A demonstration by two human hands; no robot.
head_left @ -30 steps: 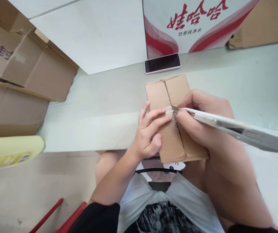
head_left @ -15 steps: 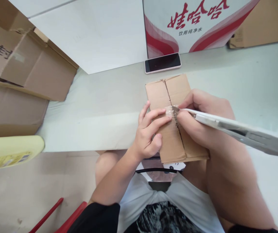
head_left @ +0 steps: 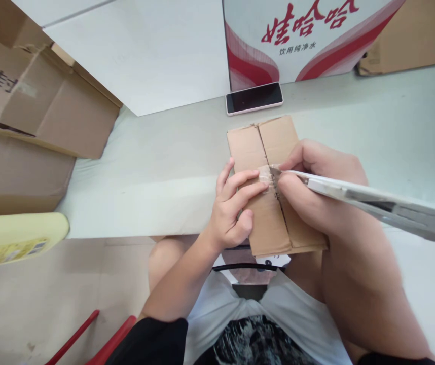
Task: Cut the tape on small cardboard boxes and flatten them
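A small brown cardboard box point(head_left: 268, 221) lies at the table's front edge, with a dark seam running along its top. Clear tape point(head_left: 265, 175) crosses the seam near the middle. My left hand point(head_left: 232, 209) rests on the box's left side, fingers spread, two fingertips touching the tape. In my right hand point(head_left: 322, 190) is a utility knife point(head_left: 358, 198) with a pale handle, pinched between thumb and forefinger close to its blade. The blade tip meets the seam at the tape; how deep it sits I cannot tell. The other right fingers are partly hidden.
Behind the box lies a phone point(head_left: 254, 98), in front of a white and red carton point(head_left: 297, 50). Large cardboard boxes point(head_left: 69, 106) stand at the left, near a yellow container point(head_left: 20, 238). Another brown carton point(head_left: 415, 40) is at the back right. Red bars point(head_left: 76, 334) show below.
The knife's handle end has shifted very slightly upward in view. Both hands and the box are otherwise in nearly the same place.
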